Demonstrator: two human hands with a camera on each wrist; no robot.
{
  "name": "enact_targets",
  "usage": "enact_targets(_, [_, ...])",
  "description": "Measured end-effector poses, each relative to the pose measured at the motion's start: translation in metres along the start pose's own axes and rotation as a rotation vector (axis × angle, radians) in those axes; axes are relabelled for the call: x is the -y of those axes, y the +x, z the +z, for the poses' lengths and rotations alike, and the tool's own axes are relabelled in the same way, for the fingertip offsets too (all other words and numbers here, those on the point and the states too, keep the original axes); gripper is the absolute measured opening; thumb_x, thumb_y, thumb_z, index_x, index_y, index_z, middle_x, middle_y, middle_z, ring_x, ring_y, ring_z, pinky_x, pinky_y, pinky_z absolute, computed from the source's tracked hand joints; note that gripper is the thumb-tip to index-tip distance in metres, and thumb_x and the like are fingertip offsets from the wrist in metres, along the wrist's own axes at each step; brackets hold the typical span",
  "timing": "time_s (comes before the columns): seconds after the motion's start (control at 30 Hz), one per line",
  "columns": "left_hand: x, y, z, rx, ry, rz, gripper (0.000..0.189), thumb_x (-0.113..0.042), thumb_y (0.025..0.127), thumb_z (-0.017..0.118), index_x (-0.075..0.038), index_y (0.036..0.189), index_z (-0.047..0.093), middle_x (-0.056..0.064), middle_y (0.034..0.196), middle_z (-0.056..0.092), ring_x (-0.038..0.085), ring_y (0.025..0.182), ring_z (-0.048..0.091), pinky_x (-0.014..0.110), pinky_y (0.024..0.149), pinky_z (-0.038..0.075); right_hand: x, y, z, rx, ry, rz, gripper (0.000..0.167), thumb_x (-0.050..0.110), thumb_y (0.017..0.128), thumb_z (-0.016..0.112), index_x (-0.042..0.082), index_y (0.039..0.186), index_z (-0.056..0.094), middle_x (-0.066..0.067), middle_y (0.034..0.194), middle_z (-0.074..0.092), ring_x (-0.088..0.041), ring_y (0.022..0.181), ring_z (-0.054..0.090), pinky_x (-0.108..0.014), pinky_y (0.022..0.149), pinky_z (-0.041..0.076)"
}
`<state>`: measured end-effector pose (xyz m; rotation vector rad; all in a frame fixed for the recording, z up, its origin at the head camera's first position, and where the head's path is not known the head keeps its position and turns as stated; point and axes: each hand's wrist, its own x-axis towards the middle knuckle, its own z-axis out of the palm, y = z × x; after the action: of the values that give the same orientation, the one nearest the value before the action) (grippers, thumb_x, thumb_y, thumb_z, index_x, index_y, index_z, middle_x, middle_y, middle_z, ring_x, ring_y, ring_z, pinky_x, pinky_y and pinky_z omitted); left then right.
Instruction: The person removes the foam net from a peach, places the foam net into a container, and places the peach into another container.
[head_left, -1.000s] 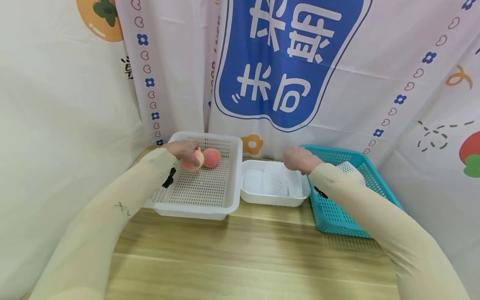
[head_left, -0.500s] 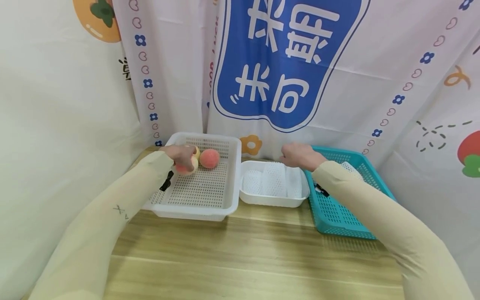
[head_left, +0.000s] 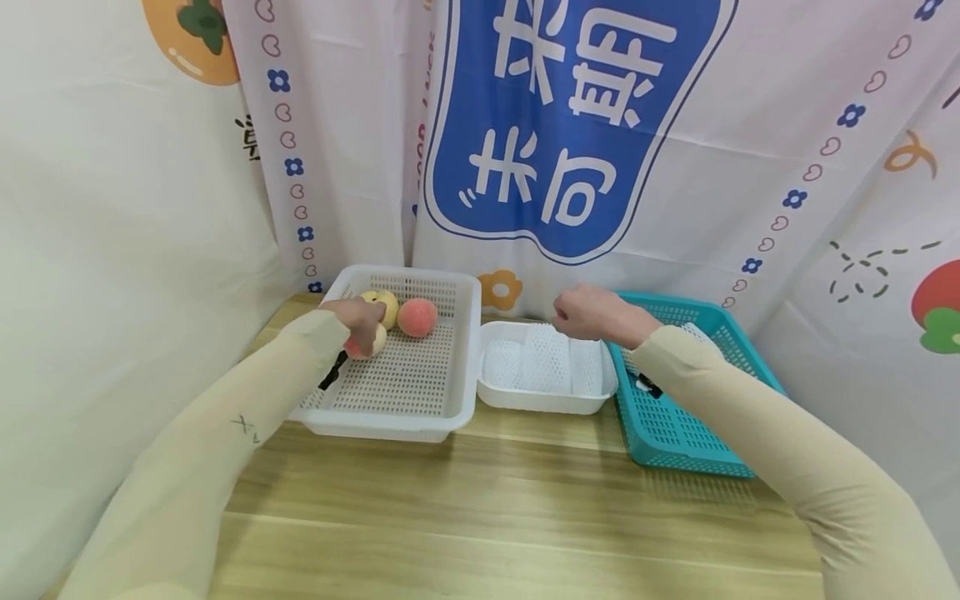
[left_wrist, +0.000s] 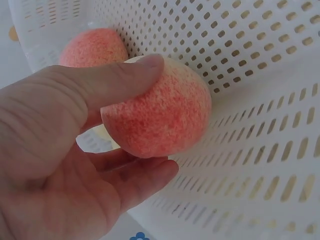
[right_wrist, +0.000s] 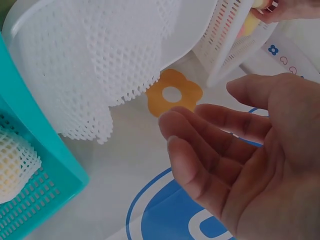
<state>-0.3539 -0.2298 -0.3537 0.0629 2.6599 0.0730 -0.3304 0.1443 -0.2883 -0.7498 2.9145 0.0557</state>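
Observation:
My left hand (head_left: pixel 358 322) is inside the white perforated basket (head_left: pixel 408 379) and grips a pink-and-cream peach (left_wrist: pixel 165 112). In the left wrist view the thumb lies over the top of this peach and the fingers curl beneath it. A yellowish peach (head_left: pixel 387 308) and a pinker peach (head_left: pixel 417 317) lie behind it at the far side of the basket. My right hand (right_wrist: pixel 255 155) holds nothing, its fingers loosely bent, above the place where a small white tub (head_left: pixel 540 403) meets a teal basket (head_left: pixel 660 450). White foam fruit nets (head_left: pixel 547 358) fill the tub.
A fruit in a foam net (right_wrist: pixel 12 162) sits in the teal basket, partly hidden by the right sleeve in the head view. Printed cloth (head_left: pixel 525 167) hangs directly behind the containers. The wooden tabletop (head_left: pixel 480 517) extends in front of them.
My left hand has drawn slightly left and down with the peach, uncovering the yellowish peach behind it. The right hand has shifted a little left and up.

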Motion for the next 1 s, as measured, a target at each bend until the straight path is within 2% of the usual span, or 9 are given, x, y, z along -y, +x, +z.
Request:
enact_targets(0.13, [-0.001,-0.004,0.000,0.006,-0.019,0.016,0.073,-0.021,0.082,0.074,-0.012,0.145,0.038,0.025,0.142,0.045,0.037,0.122,0.050,0.049,0.091,0.050,-0.004,-0.004,0.000,0.013,-0.005,0.001,0.039,0.022,0.097,0.053,0.018,0.060,0.040,0.004,0.054,0.034,-0.012,0.049,0.033,-0.026,0.050,0.033])
enact_targets(0.27, [-0.002,-0.008,0.000,0.004,-0.041,0.040,0.068,-0.029,0.087,0.069,-0.009,0.145,0.039,0.023,0.146,0.045,0.041,0.134,0.042,0.059,0.105,0.040,-0.011,-0.005,0.002,0.031,-0.002,0.009,0.037,0.023,0.097,0.052,0.018,0.061,0.041,0.004,0.055,0.033,-0.012,0.050,0.034,-0.027,0.051,0.033])
enact_targets(0.37, [-0.006,-0.012,0.001,-0.003,-0.050,0.042,0.064,-0.033,0.091,0.063,-0.009,0.145,0.039,0.021,0.145,0.046,0.040,0.135,0.042,0.061,0.106,0.039,-0.017,-0.006,0.004,0.032,0.000,0.013,0.036,0.023,0.097,0.052,0.018,0.062,0.043,0.004,0.056,0.034,-0.012,0.050,0.034,-0.027,0.051,0.033])
enact_targets(0.53, [-0.011,-0.015,0.001,-0.029,-0.016,0.035,0.058,-0.035,0.094,0.052,-0.009,0.144,0.039,0.018,0.134,0.054,0.031,0.118,0.050,0.053,0.099,0.044,-0.024,-0.012,0.004,0.030,0.029,0.009,0.030,0.024,0.098,0.051,0.015,0.069,0.053,0.002,0.060,0.043,-0.013,0.054,0.041,-0.028,0.054,0.036])
enact_targets(0.6, [-0.012,-0.015,0.000,-0.036,-0.017,0.034,0.060,-0.035,0.094,0.049,-0.008,0.146,0.038,0.019,0.137,0.052,0.032,0.121,0.049,0.054,0.101,0.043,-0.026,-0.016,0.003,0.035,0.051,0.009,0.027,0.025,0.098,0.052,0.014,0.074,0.059,0.002,0.062,0.047,-0.014,0.055,0.044,-0.028,0.055,0.037])
enact_targets(0.67, [-0.011,-0.015,-0.001,-0.037,-0.032,0.037,0.062,-0.036,0.095,0.049,-0.008,0.148,0.035,0.021,0.146,0.045,0.036,0.131,0.044,0.058,0.107,0.038,-0.027,-0.020,0.000,0.036,0.072,0.008,0.025,0.025,0.098,0.052,0.013,0.078,0.062,0.002,0.064,0.050,-0.014,0.057,0.046,-0.027,0.056,0.038])
enact_targets(0.8, [-0.009,-0.015,-0.007,-0.061,-0.083,0.099,0.062,-0.037,0.097,0.052,-0.006,0.149,0.035,0.023,0.151,0.038,0.039,0.138,0.038,0.060,0.112,0.033,-0.032,-0.029,-0.006,0.026,0.097,-0.005,0.023,0.023,0.098,0.053,0.012,0.083,0.065,0.000,0.065,0.053,-0.014,0.058,0.048,-0.028,0.057,0.039])
enact_targets(0.9, [-0.008,-0.018,-0.012,-0.087,-0.108,0.170,0.063,-0.036,0.097,0.054,-0.003,0.147,0.038,0.023,0.149,0.042,0.040,0.136,0.042,0.059,0.110,0.035,-0.038,-0.035,-0.009,0.005,0.092,-0.024,0.022,0.022,0.098,0.053,0.010,0.087,0.067,-0.001,0.066,0.056,-0.015,0.058,0.048,-0.029,0.058,0.040])
enact_targets(1.0, [-0.007,-0.023,-0.017,-0.125,-0.082,0.219,0.065,-0.039,0.096,0.053,0.000,0.146,0.038,0.024,0.148,0.043,0.040,0.134,0.043,0.057,0.108,0.039,-0.046,-0.037,-0.010,-0.002,0.100,-0.043,0.022,0.022,0.098,0.053,0.009,0.094,0.069,-0.001,0.068,0.060,-0.015,0.059,0.049,-0.030,0.059,0.041])
